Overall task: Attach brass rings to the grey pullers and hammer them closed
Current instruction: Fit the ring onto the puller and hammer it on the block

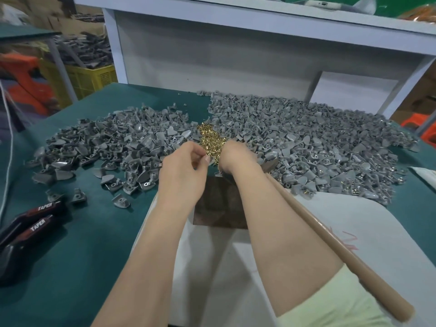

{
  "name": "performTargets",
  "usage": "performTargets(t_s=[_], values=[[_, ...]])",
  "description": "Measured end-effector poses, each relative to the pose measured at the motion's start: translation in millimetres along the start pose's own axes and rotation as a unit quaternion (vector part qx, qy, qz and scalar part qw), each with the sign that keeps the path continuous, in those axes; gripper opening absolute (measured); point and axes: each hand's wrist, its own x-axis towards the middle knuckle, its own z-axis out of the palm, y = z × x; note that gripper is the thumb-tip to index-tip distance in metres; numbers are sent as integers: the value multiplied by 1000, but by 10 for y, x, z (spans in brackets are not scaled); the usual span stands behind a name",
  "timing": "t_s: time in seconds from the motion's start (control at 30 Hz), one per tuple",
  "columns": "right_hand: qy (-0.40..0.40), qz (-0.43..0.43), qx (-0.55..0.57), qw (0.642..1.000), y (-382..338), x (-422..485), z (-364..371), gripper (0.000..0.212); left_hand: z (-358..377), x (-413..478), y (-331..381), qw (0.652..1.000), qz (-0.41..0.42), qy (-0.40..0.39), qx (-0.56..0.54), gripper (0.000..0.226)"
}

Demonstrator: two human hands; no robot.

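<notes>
One small heap of brass rings (pixel 208 138) lies at table centre, between two far larger heaps of grey pullers (pixel 306 142), one to each side and both touching it. Left hand (pixel 188 161): fingers curled, thumb pressed to fingertips, pinching at the near edge of the brass rings, apparently on one ring. Right hand (pixel 232 154): knuckles up, fingertips buried in the rings; cannot tell whether it grips anything. Hammer (pixel 330 234): wooden handle runs under the right forearm, head just beside the wrist. Cannot tell whether it is held or only lying there. Dark metal block (pixel 219 206) sits just below both hands.

Risks, as judged: rings are tiny and tangled, so a pinch may lift a cluster or drop the ring. A loose hammer could roll off the near edge if the forearm shifts. Stray pullers sit near the block and could get under a blow.

Table (pixel 70 256): green covering, pale sheet (pixel 354 220) under the right arm, two black tape dispensers (pixel 30 223) at left. Behind: white shelf unit (pixel 236 55), yellow crate (pixel 92 76).
</notes>
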Motion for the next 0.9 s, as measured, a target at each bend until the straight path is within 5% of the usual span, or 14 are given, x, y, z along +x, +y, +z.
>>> performTargets(t_s=[0.27,0.4,0.6,0.9], values=[[11,3,0,1000,-12,36,86,33,20,-7,4,999,-17,-11,-25,7],[83,-55,123,987,84,-51,-88,4,54,-10,28,997,-4,-47,-55,12],[74,-101,365,922,550,-587,-383,19,141,-113,153,986,59,-152,-39,12],[76,-134,416,896,810,-930,-130,17,75,-150,187,968,115,-206,85,17]])
